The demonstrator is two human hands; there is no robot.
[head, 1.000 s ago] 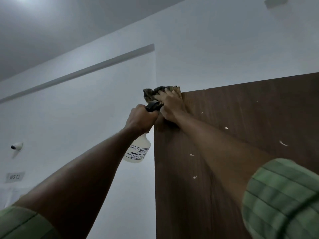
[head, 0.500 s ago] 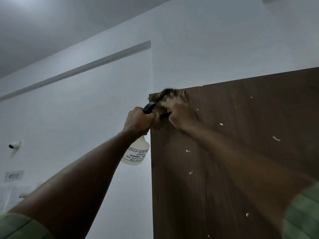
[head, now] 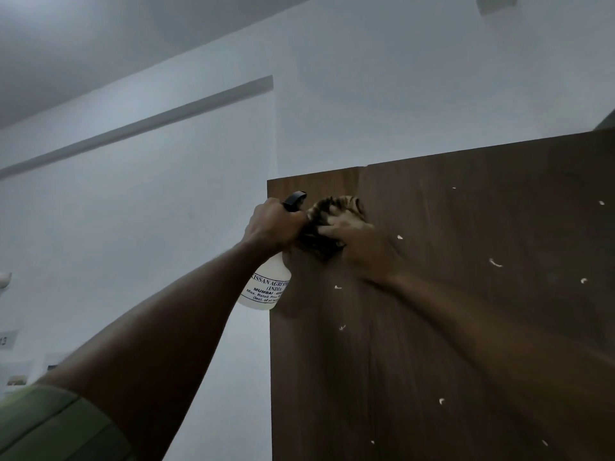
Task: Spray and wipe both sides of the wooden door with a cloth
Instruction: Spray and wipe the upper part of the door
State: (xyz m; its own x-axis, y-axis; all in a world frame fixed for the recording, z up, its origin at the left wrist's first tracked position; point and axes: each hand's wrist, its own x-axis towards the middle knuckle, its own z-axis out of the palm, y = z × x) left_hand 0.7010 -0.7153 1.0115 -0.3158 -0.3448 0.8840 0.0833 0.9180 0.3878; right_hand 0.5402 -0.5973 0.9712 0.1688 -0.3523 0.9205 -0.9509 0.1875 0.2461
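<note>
Near the top corner of the wooden door (head: 466, 294), my right hand (head: 352, 234) presses the bunched cloth (head: 319, 241) to it while my left hand (head: 273, 224) grips the spray bottle (head: 266, 287) beside its edge; white flecks and the far side remain, I judge.

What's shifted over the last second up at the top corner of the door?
The right hand has dragged the cloth down from the door's top edge, which it overlapped a second ago, onto the face just below. The left hand still grips the spray bottle beside the door's edge. The white flecks remain on the wood.
</note>
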